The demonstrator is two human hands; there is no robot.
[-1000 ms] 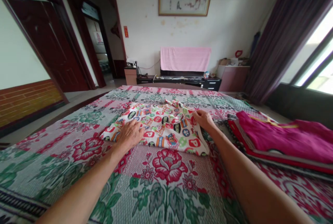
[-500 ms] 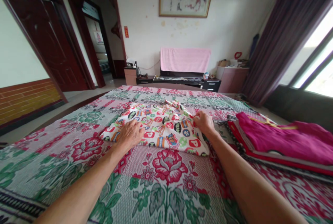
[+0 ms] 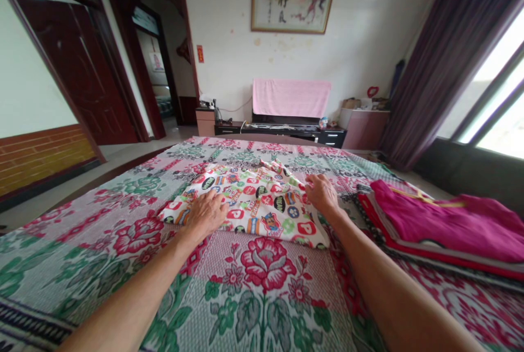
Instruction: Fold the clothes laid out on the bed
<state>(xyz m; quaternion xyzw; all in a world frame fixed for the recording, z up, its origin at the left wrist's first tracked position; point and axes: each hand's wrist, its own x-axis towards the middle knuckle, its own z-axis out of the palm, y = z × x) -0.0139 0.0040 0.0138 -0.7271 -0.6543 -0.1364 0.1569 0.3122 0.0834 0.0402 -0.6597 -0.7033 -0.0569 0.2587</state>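
A white cloth with colourful cartoon prints (image 3: 262, 207) lies folded on the flowered bedcover (image 3: 262, 297). My left hand (image 3: 208, 211) rests on the cloth's left part, palm down, its fingers apart and holding nothing. At the cloth's right edge is my right hand (image 3: 321, 192), with its fingers bent and slightly apart, nothing visibly gripped. The cloth's top edge is crumpled near the middle, where a narrow piece sticks up.
A stack of folded clothes (image 3: 434, 226), magenta on top, lies to the right. Beyond the far edge stand a low black cabinet (image 3: 282, 131) and a screen under a pink towel (image 3: 291, 96). A purple curtain (image 3: 438, 68) hangs at the right.
My right hand's fingers have loosened and opened a little at the cloth's right edge. My left hand has hardly moved. The view has tilted up slightly.
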